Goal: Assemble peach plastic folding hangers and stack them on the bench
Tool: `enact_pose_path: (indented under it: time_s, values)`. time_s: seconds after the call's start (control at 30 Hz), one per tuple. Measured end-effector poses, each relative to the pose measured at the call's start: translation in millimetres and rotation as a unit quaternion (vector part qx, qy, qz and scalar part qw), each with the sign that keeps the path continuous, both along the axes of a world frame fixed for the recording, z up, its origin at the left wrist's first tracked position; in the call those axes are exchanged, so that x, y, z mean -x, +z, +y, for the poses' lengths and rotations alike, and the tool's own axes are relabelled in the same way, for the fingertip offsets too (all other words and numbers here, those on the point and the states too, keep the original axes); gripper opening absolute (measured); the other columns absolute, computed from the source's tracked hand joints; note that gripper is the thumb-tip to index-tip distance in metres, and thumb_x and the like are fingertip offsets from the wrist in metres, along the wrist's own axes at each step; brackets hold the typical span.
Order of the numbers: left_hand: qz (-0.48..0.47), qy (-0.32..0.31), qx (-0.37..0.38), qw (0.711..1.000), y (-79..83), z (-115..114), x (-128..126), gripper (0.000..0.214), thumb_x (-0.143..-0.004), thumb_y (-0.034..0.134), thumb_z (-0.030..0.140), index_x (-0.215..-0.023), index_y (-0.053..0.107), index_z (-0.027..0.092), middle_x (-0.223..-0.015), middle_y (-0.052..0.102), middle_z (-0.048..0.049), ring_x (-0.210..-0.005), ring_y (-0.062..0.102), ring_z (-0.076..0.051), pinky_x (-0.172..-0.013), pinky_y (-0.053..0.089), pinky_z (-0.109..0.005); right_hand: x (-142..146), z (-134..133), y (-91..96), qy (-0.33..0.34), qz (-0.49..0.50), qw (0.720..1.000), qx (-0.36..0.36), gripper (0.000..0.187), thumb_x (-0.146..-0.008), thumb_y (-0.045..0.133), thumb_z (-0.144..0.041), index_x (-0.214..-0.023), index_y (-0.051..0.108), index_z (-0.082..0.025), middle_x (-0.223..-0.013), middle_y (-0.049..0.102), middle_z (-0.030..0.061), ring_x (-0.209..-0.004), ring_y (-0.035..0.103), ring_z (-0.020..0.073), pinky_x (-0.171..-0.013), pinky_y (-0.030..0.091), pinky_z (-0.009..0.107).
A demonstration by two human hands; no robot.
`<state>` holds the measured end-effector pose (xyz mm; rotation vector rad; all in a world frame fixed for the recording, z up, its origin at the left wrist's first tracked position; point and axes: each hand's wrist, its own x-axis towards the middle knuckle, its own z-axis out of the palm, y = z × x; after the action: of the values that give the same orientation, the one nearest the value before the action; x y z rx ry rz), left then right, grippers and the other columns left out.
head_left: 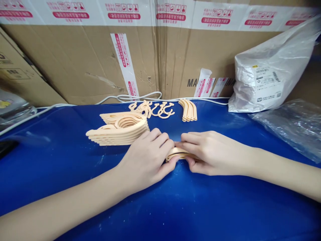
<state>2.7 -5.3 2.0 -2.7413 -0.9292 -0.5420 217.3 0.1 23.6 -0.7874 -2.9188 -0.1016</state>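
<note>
Both hands hold beige curved hanger arms (182,154) just above or on the blue tabletop; a dark gap shows between two pieces. My left hand (152,155) is closed round their left end, thumb in front and fingers behind. At the other end, my right hand (208,152) grips in the same way and hides much of the pieces. Left of and behind my left hand lies a neat stack of beige hanger parts (117,130) with round openings. Loose beige hanger hooks (163,109) lie further back. To their right sits a small row of curved arms (188,109).
A blue sheet (160,207) covers the table. Large taped cardboard boxes (85,63) stand along the back, with a white cable (110,97) at their foot. A white labelled plastic bag (265,77) and clear plastic wrap (291,124) lie at the right. A dark object (7,147) is at the left edge.
</note>
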Motion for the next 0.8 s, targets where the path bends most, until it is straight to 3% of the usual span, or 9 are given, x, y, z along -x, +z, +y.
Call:
enact_pose_path:
  time_s: [0.17,0.3,0.5,0.8]
  values:
    - [-0.001,-0.035,0.013,0.999,-0.9,2,-1,0.024,-0.096,0.047,0.034,-0.088,0.06,0.016,-0.083,0.059,-0.0049,-0.077,0.05,-0.021,-0.066,0.04,-0.034,-5,2,-11.3,0.02,0.016,0.996,-0.082,0.026,-0.092,0.044,-0.024,-0.091,0.067,-0.012,-0.077,0.056,0.005,-0.065,0.052,0.017,-0.056,0.041,0.031]
    - [0.015,-0.038,-0.022,0.999,-0.3,0,-1,0.022,-0.093,0.047,0.03,-0.082,0.06,0.016,-0.081,0.058,-0.0052,-0.076,0.049,-0.022,-0.064,0.04,-0.035,-7,-3,-15.9,-0.001,0.033,0.995,-0.09,0.03,-0.095,0.043,-0.028,-0.098,0.068,-0.012,-0.083,0.059,0.0055,-0.062,0.053,0.0161,-0.054,0.041,0.03]
    - [0.005,-0.024,0.01,1.0,4.3,-2,-2,0.019,-0.09,0.049,0.027,-0.092,0.063,0.014,-0.085,0.058,-0.0052,-0.078,0.05,-0.022,-0.065,0.04,-0.036,-6,-7,-16.1,-0.091,0.133,0.987,0.01,0.041,-0.096,0.045,-0.05,-0.101,0.066,-0.016,-0.085,0.06,0.0033,-0.067,0.059,0.0147,-0.053,0.039,0.027]
    - [0.002,-0.039,0.038,0.999,3.4,-1,0,0.019,-0.091,0.048,0.027,-0.093,0.063,0.015,-0.085,0.058,-0.0039,-0.078,0.049,-0.021,-0.065,0.039,-0.034,-7,-1,-14.1,-0.147,0.261,0.95,0.094,0.034,-0.099,0.042,-0.043,-0.095,0.065,-0.018,-0.088,0.066,0.0017,-0.076,0.059,0.0126,-0.07,0.043,0.026]
